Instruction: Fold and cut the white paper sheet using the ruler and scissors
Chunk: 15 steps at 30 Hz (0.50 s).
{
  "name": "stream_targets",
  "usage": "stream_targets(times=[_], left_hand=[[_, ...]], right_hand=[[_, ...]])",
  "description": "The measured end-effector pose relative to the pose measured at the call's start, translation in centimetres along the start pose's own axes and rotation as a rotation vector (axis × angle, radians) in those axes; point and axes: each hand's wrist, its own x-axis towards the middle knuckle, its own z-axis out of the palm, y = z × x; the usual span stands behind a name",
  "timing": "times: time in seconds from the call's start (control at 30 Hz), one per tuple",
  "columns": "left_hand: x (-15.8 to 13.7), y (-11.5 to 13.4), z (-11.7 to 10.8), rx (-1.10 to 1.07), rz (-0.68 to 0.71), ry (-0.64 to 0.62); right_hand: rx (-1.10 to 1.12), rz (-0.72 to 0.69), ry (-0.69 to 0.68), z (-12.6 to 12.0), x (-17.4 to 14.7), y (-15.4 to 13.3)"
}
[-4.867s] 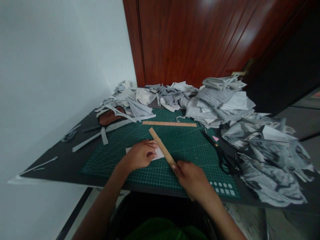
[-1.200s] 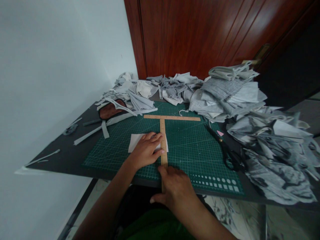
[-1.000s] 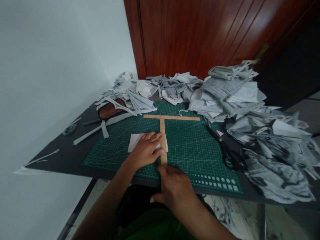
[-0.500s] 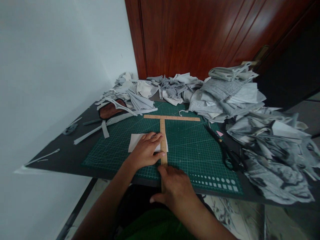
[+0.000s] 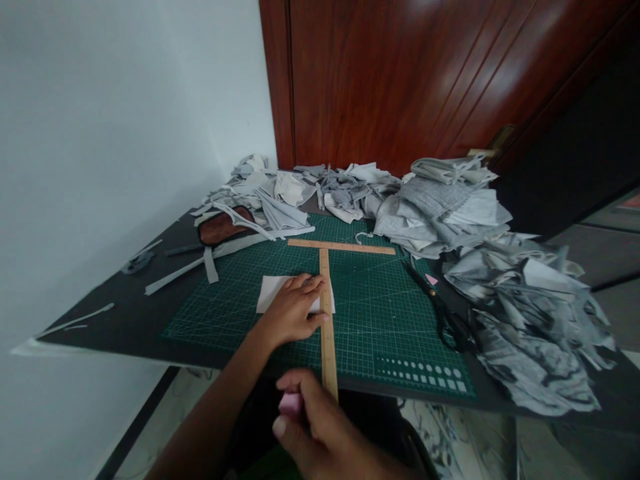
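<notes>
A wooden T-square (image 5: pixel 328 350) lies on the green cutting mat (image 5: pixel 370 300), its crosspiece at the far end and its blade running past the table's front edge. Under the blade is a small white rectangle of cloth or paper (image 5: pixel 269 291). My left hand (image 5: pixel 294 310) is spread flat over the white piece, fingertips and thumb against the blade's left edge. Close to me, my right hand (image 5: pixel 325 423) pinches a small pink block, seemingly tailor's chalk (image 5: pixel 291 404), between thumb and forefinger. It is raised near the blade's lower end, whose tip is partly hidden.
Black-handled scissors (image 5: pixel 443 313) lie at the mat's right edge beside a pink triangle (image 5: pixel 431 279). Grey fabric piles (image 5: pixel 445 200) rise along the right, with more scraps (image 5: pixel 345 180) at the back. A brown, dark-edged piece (image 5: pixel 225 227) and cloth strips (image 5: pixel 180 275) lie left.
My right hand has come off the T-square's blade and drawn back toward me, and the pink block now shows in its fingers. My left hand stays on the blade and white piece.
</notes>
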Motion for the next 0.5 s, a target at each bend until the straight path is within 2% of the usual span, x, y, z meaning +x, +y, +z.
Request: stream_targets(times=[0.13,0.23,0.37,0.5], left_hand=[[-0.1,0.0,0.0,-0.025,0.018,0.028],[-0.3,0.0,0.0,-0.033,0.008,0.036],[-0.3,0.0,0.1,-0.038,0.016,0.052],[-0.3,0.2,-0.2,-0.038,0.024,0.065]], right_hand=[[0.306,0.015,-0.118,2.7,0.3,3.6],[0.406,0.005,-0.104,2.0,0.6,4.5],[0.261,-0.045,-0.003,-2.3,1.6,2.2],[0.055,-0.206,0.13,-7.9,5.5,0.1]])
